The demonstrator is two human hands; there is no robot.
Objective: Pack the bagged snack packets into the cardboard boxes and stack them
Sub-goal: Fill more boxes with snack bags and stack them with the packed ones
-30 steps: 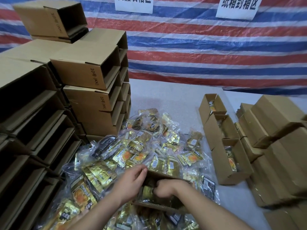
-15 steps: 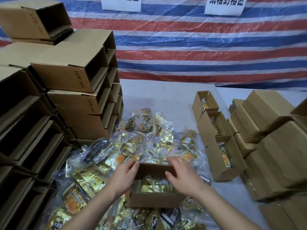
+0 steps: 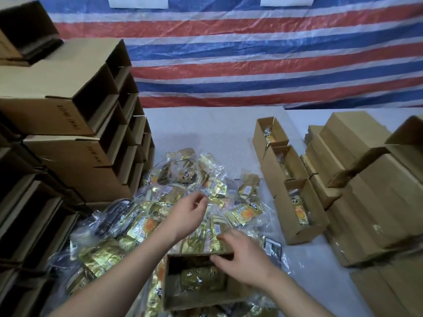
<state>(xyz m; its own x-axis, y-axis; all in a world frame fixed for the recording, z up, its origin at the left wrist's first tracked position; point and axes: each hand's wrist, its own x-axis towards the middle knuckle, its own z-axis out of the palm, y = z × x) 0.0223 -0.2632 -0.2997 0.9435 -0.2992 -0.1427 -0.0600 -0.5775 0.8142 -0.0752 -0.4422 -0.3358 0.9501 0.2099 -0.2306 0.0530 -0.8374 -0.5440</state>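
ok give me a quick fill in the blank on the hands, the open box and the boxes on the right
1. The right hand grips the far rim of the open brown cardboard box, which holds ____ snack packets.
2. The left hand hovers over the pile of clear-bagged snack packets, holding ____.
3. The row of open cardboard boxes on the right numbers ____.
4. The backdrop is a red, white and ____ striped plastic tarp.

Missing words: gold; nothing; three; blue

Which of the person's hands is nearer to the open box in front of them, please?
The right hand: its fingers curl over the open box's far rim. The left hand hovers beyond it, above the snack packets.
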